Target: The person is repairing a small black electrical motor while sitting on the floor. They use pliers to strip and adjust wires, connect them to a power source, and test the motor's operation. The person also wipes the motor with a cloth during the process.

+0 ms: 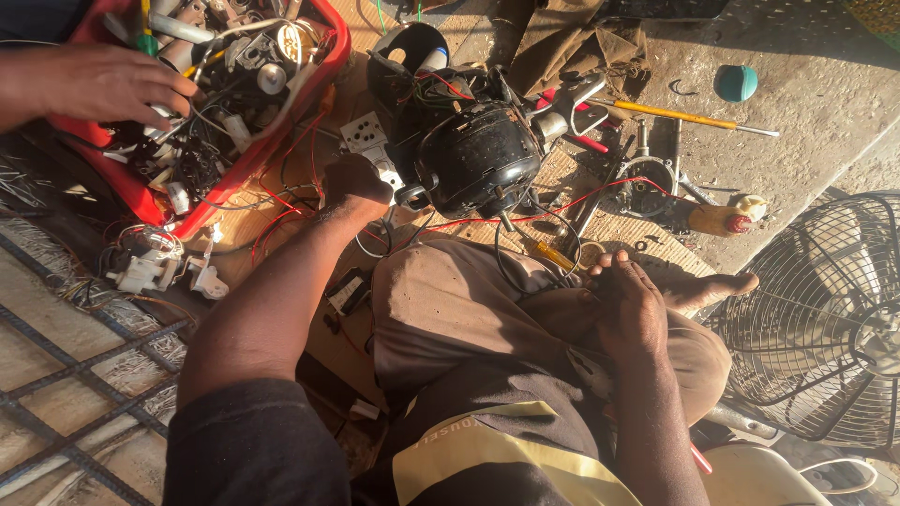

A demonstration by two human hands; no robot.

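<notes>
At far left, another person's hand (pixel 98 84) is seen laid on the rim of a red tray (pixel 141 192), fingers spread over the tangle inside. The tray is packed with wires, switches and small metal parts. Below it, on the floor, white plugs (pixel 150 267) with thin red and white leads are found loose, just beside a grid of steel bars (pixel 66 394). The left hand (pixel 354 186) is stretched forward from a dark sleeve and set down near a white switch plate (pixel 367 136); the fingers are curled under and hidden, so whether anything is gripped cannot be told. Just right of it a black fan motor (pixel 478 159) is seen lying on a woven mat (pixel 647 239), shaft pointed toward the lap, with red wires trailed out from it across the mat. Behind the motor a brown cloth (pixel 572 47) is bunched. Further right, a yellow-handled screwdriver (pixel 684 116) is laid on concrete, with a teal ball (pixel 736 82) near its tip. A second, smaller motor part (pixel 647 192) is noted beside a small yellow bottle (pixel 722 218). The right hand (pixel 626 305) is rested on the bent knee, fingers loosely closed against the trouser cloth, nothing held. A bare foot (pixel 703 289) is tucked beside it. At far right a wire fan guard (pixel 825 319) is propped.
</notes>
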